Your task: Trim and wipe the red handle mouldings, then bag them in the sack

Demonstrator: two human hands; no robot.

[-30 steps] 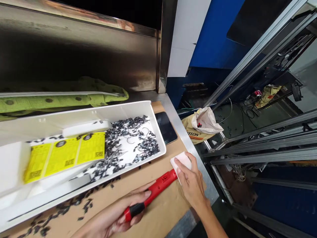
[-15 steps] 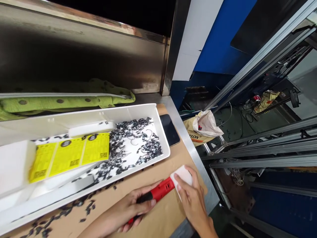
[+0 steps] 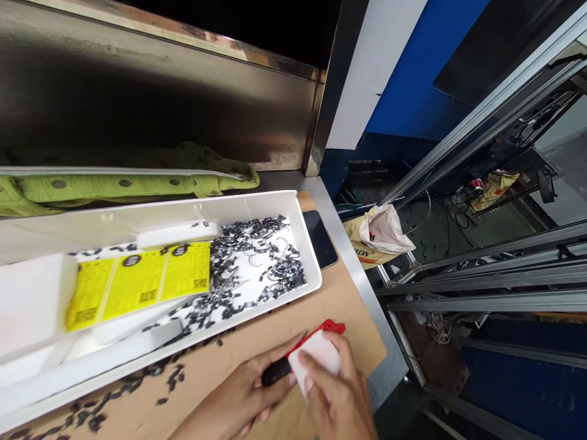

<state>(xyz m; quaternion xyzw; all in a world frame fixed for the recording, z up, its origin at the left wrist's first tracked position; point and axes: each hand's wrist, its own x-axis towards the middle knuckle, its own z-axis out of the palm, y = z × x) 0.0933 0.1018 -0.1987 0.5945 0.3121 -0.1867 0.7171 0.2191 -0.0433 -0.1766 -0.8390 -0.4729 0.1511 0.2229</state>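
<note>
While the left hand [image 3: 254, 382] is wrapped around the black part of a red-and-black tool [image 3: 332, 328], the right hand [image 3: 342, 388] grips a white pad [image 3: 318, 357] against the tool's middle, above the near right of the brown sheet [image 3: 351, 302]. On the far left, a white tray [image 3: 310, 247] holds small black parts [image 3: 287, 272] and yellow labels [image 3: 160, 278], a dark phone [image 3: 322, 239] just beside its right end.
</note>
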